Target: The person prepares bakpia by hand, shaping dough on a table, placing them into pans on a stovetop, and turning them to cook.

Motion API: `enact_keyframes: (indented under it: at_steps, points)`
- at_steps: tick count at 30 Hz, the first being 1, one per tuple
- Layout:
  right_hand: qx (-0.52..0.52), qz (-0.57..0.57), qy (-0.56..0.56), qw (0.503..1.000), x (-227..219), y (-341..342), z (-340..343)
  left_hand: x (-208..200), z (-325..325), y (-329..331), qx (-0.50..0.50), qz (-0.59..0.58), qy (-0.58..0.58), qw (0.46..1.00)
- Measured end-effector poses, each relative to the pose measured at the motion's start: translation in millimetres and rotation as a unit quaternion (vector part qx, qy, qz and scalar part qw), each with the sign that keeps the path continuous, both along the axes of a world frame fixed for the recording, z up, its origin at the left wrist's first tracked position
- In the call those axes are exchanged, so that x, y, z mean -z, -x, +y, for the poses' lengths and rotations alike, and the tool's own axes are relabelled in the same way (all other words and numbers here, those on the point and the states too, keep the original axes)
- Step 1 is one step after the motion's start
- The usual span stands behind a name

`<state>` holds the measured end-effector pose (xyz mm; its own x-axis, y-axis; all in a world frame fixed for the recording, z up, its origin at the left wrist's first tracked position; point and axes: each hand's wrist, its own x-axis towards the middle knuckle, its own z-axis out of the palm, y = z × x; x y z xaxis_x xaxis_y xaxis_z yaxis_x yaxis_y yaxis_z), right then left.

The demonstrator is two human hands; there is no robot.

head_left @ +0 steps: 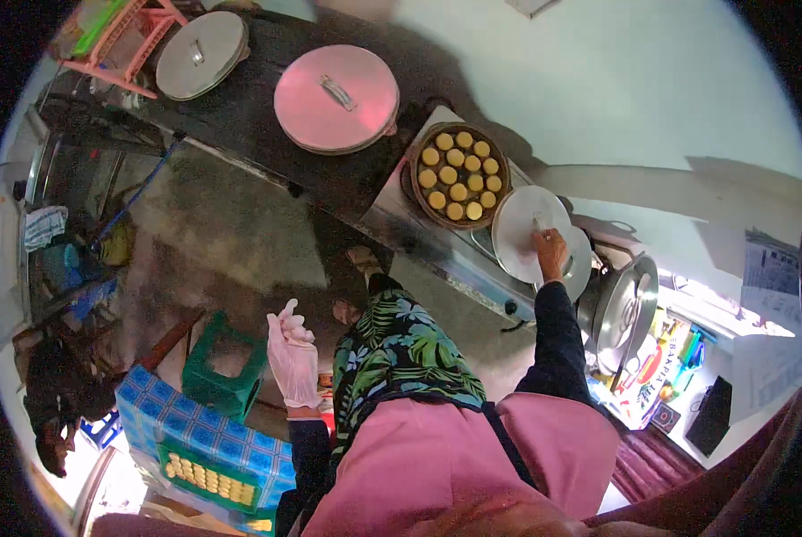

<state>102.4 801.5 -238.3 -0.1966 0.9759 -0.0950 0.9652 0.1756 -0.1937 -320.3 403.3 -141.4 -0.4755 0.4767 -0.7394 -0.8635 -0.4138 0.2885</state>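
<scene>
My right hand (551,254), bare, is closed on the handle of a round pale metal lid (519,243). The lid stands beside a round dark pan (416,199), close to its right rim. Inside the pan several round yellow cakes (457,191) sit spaced apart. Over on the left, my left hand (292,356) wears a whitish glove and hangs in the air by my side. Its fingers are loosely bent and apart, with nothing visible in them. Another round pale metal piece, partly covered by the lid and my right arm, shows behind them; its kind is unclear.
Two more lidded round pans, one pinkish (320,116) and one grey (186,72), stand along the dark counter (258,67). Large metal pots (629,304) are at the right. A green stool (217,376) and a table with blue checked cloth (150,407) bearing a tray of pale pieces (208,477) are at lower left.
</scene>
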Motion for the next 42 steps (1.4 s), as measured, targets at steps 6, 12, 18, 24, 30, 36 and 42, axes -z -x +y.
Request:
enact_keyframes:
  at_steps: [6, 12, 18, 24, 30, 36, 42]
  points:
    - [-0.201, 0.111, -0.209, 0.951, 13.1, 94.2, 25.2, -6.1, 12.0, 10.0, -0.033, 0.011, -0.006, 0.999]
    - [-0.298, 0.228, -0.081, 0.923, 26.4, 414.5, 34.5, -23.7, 23.3, 44.3, -0.025, 0.012, 0.03, 0.999]
    - [-0.26, 0.089, -0.075, 0.958, 50.6, 537.8, 41.2, -11.8, -8.9, 121.8, -0.015, 0.05, 0.026, 0.998]
    - [-0.162, 0.068, -0.067, 0.982, 39.2, 398.4, 83.5, -14.3, -35.6, 221.0, -0.019, 0.084, 0.027, 0.996]
    - [0.13, 0.05, -0.102, 0.985, -67.6, 210.9, 23.0, -7.5, -44.7, 271.4, -0.021, 0.117, 0.038, 0.992]
    - [0.177, -0.056, -0.103, 0.977, -69.6, 152.3, -5.8, 3.9, 5.4, 263.8, 0.037, 0.046, 0.016, 0.998]
    - [0.147, -0.08, -0.058, 0.984, -46.0, 154.4, 13.8, 19.2, 42.1, 227.2, 0.11, 0.024, -0.013, 0.994]
